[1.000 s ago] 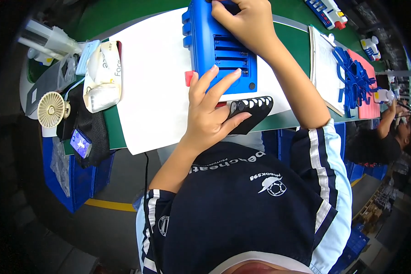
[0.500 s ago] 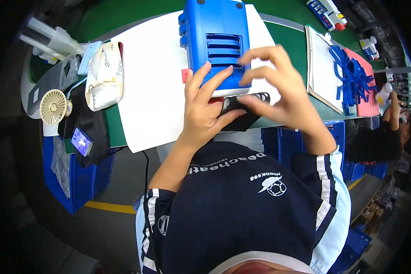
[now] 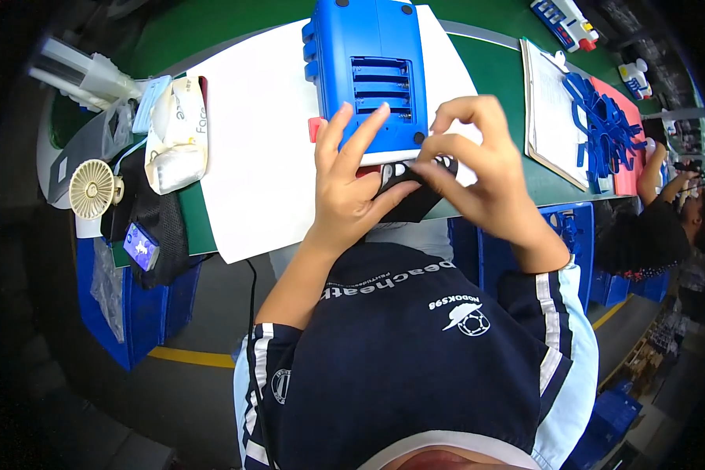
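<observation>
A blue plastic housing (image 3: pixel 372 35) lies open-bay-up, showing a slotted compartment (image 3: pixel 381 90) and round black pads, one of them a corner pad (image 3: pixel 419 138) nearest my right hand. My left hand (image 3: pixel 341 188) rests two fingertips on the housing's near end. Its thumb and lower fingers grip a black sheet (image 3: pixel 411 205) with white oval spots, just below that end. At the sheet's upper edge my right hand (image 3: pixel 486 168) pinches with thumb and forefinger. Whatever lies between those fingertips is too small to make out.
White paper (image 3: pixel 251 157) lies under the housing on the green table. A small fan (image 3: pixel 94 189), a soft tissue pack (image 3: pixel 176 141) and a purple box (image 3: pixel 141 247) sit left. A clipboard (image 3: pixel 552 117) and blue plastic parts (image 3: pixel 607 133) lie right. Another person (image 3: pixel 646 235) works farther right.
My right hand has drawn back slightly from the housing's corner, and its thumb and forefinger have closed together at the sheet. My left fingertips have lifted or slid a little leftward.
</observation>
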Tool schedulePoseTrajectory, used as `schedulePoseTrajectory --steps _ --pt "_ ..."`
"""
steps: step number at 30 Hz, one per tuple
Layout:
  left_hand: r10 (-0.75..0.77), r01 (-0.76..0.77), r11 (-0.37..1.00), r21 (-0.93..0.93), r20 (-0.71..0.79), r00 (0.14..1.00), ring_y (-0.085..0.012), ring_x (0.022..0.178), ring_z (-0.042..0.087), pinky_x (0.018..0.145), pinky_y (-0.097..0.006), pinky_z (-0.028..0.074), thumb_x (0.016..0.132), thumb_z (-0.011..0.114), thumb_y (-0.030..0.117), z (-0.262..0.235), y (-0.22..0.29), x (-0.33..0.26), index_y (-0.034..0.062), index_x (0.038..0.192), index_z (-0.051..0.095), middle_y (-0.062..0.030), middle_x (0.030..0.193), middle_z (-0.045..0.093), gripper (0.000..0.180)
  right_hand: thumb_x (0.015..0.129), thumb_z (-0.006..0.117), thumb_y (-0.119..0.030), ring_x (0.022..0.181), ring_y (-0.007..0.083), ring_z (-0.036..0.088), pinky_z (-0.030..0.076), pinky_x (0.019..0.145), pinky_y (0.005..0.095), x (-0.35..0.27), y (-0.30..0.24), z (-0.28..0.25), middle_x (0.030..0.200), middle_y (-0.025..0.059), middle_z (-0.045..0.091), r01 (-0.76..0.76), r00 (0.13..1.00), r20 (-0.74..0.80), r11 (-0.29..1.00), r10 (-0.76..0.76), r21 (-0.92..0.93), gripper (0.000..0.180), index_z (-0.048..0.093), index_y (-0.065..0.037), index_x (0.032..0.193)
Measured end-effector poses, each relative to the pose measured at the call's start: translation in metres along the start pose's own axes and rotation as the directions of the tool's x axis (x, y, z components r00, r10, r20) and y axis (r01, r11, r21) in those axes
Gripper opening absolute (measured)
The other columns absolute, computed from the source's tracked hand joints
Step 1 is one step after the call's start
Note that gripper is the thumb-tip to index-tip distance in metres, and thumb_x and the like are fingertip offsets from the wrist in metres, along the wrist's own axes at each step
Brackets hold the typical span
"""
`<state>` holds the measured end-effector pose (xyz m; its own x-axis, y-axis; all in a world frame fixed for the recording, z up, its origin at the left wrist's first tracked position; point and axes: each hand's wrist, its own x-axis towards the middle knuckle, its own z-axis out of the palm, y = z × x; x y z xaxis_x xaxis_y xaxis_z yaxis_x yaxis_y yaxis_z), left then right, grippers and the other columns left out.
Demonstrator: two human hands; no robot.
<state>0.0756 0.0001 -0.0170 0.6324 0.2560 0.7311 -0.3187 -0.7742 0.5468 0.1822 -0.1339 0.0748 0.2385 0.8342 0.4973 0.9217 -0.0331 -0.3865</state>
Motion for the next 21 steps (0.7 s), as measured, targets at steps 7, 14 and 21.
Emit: schedulePoseTrajectory --steps 7,14,21 --pt "0.032 -0.031 0.999 0.013 -0.043 0.999 -0.0406 0.128 0.027 0.102 -0.045 0.028 0.060 0.079 0.019 0.002 -0.006 -0.001 -0.0019 0.057 0.057 -0.0207 0.136 0.037 0.030 0.069 0.068 -0.007 0.089 0.0180 0.049 0.038 0.080 0.0268 0.018 0.011 0.030 0.086 0.0060 0.051 -0.225 0.974 0.068 0.919 0.214 0.324 0.011 0.062 -0.002 0.077" --pt "0.026 -0.027 0.999 -0.043 -0.033 0.999 -0.0392 0.130 0.027 0.102 -0.045 0.028 0.063 0.078 0.017 0.002 -0.008 -0.001 -0.0020 0.053 0.052 -0.0220 0.137 0.034 0.034 0.074 0.066 -0.008 0.082 0.0148 0.049 0.039 0.074 0.0240 0.020 0.012 0.040 0.087 0.0053 0.051 -0.259 0.966 0.074 0.888 0.250 0.381 0.011 0.061 0.000 0.080" --pt "0.031 -0.034 0.997 -0.069 -0.038 0.999 -0.0377 0.130 0.026 0.101 -0.044 0.029 0.063 0.078 0.016 0.004 -0.010 0.001 -0.0004 0.051 0.050 -0.0192 0.136 0.038 0.034 0.069 0.068 -0.014 0.080 0.0246 0.053 0.041 0.073 0.0332 0.020 0.015 0.047 0.081 0.0087 0.055 -0.256 0.960 -0.012 0.899 0.278 0.356 0.013 0.063 -0.003 0.074"
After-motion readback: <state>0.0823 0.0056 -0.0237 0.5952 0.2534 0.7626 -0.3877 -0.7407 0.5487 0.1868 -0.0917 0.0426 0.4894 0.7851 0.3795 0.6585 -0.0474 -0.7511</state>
